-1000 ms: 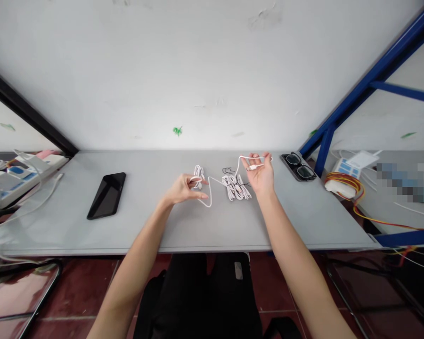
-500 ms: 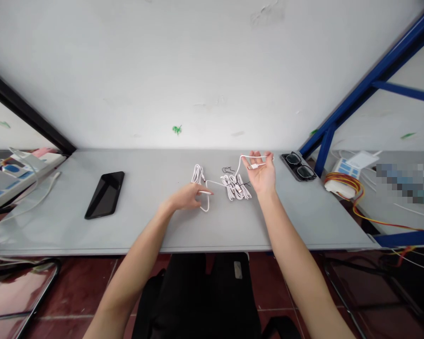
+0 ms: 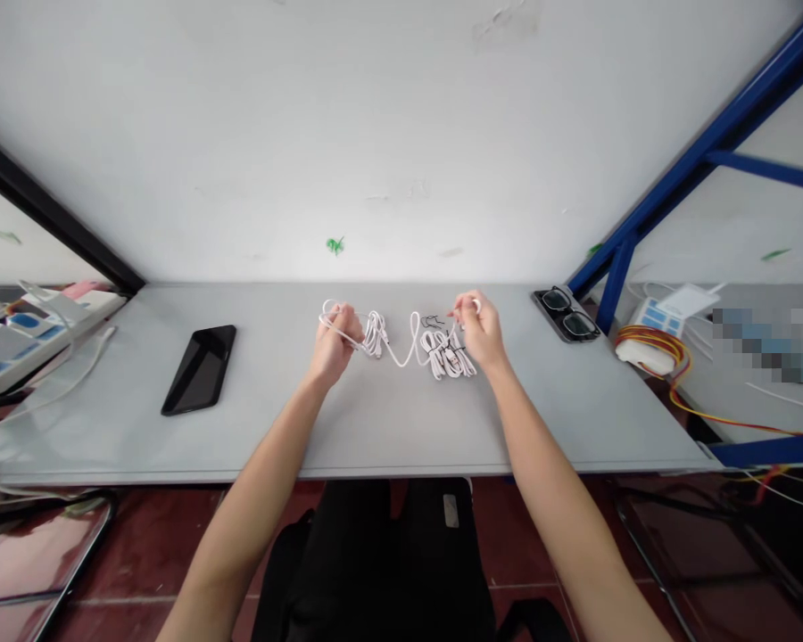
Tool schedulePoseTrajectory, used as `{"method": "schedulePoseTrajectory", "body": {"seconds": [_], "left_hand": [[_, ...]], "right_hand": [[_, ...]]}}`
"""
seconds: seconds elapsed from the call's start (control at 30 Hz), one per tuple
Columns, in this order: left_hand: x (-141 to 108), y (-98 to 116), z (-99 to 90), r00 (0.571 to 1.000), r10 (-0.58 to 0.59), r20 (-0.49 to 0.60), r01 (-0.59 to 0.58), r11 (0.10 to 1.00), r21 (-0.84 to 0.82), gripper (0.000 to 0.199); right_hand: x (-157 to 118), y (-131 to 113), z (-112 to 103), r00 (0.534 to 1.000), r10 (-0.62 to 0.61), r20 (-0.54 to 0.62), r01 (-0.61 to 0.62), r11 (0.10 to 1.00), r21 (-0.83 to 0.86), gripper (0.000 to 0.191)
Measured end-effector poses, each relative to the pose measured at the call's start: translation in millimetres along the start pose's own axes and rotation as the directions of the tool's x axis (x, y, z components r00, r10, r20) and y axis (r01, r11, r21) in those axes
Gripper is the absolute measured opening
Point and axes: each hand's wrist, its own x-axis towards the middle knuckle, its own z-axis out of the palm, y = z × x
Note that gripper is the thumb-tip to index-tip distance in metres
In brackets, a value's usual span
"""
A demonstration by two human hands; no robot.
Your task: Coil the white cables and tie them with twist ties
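Note:
A loose white cable [image 3: 401, 361] runs in a wavy line between both hands above the grey table. My left hand [image 3: 335, 343] is closed on one part of it, with a loop standing out around the fingers. My right hand [image 3: 480, 330] is closed on the cable's other part, fingers curled. Between the hands, a coiled white cable [image 3: 375, 334] lies beside my left hand. Nearer my right hand rest bundled white cables [image 3: 447, 357] with black ties, and loose black ties [image 3: 432, 321] lie just behind them.
A black phone [image 3: 199, 369] lies on the table [image 3: 401, 437] at the left. Glasses [image 3: 567, 314] rest on a dark case at the right. Power strips [image 3: 40, 334] and wires are at the far left; a coiled red-yellow cable [image 3: 649, 339] is beyond the blue frame [image 3: 616, 281].
My left hand has moved left and back, lifting the cable. My right hand has turned over, curled its fingers and come slightly left. The cable between them now hangs in waves.

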Motion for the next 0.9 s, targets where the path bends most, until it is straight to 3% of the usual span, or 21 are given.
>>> {"method": "schedulePoseTrajectory", "body": {"seconds": [0.1, 0.2, 0.27, 0.43, 0.63, 0.7, 0.8, 0.9], "left_hand": [[3, 3, -1.4, 0.998, -0.067, -0.005, 0.065, 0.983, -0.171, 0.047], [4, 4, -4.8, 0.996, -0.087, -0.020, 0.078, 0.955, -0.287, 0.041], [5, 4, -6.8, 0.996, -0.085, -0.040, 0.067, 0.938, -0.341, 0.038], [6, 11, -6.5, 0.991, -0.077, -0.114, 0.020, 0.899, -0.437, 0.036], [4, 18, -1.8, 0.979, -0.105, -0.173, 0.003, 0.861, -0.509, 0.038], [3, 20, -1.8, 0.978, -0.111, -0.179, 0.001, 0.852, -0.523, 0.037], [2, 23, -3.3, 0.978, -0.087, -0.187, -0.028, 0.841, -0.540, 0.038], [3, 25, -5.0, 0.979, -0.063, -0.193, -0.050, 0.846, -0.530, 0.038]], "right_hand": [[-6, -6, -1, 0.973, 0.037, 0.229, 0.026, 0.964, -0.265, 0.032], [-8, -15, -2, 0.895, 0.121, 0.430, 0.072, 0.911, -0.406, 0.019], [-9, -19, -3, 0.844, 0.187, 0.503, 0.101, 0.865, -0.491, 0.015], [-11, -15, -1, 0.757, 0.334, 0.562, 0.148, 0.750, -0.645, 0.031], [-15, -8, 16, 0.692, 0.374, 0.618, 0.321, 0.607, -0.727, 0.005], [-16, -8, 20, 0.685, 0.377, 0.623, 0.346, 0.584, -0.734, 0.009], [-16, -7, 20, 0.689, 0.378, 0.619, 0.333, 0.593, -0.733, 0.012], [-14, -8, 15, 0.697, 0.308, 0.648, 0.283, 0.711, -0.643, 0.012]]}}
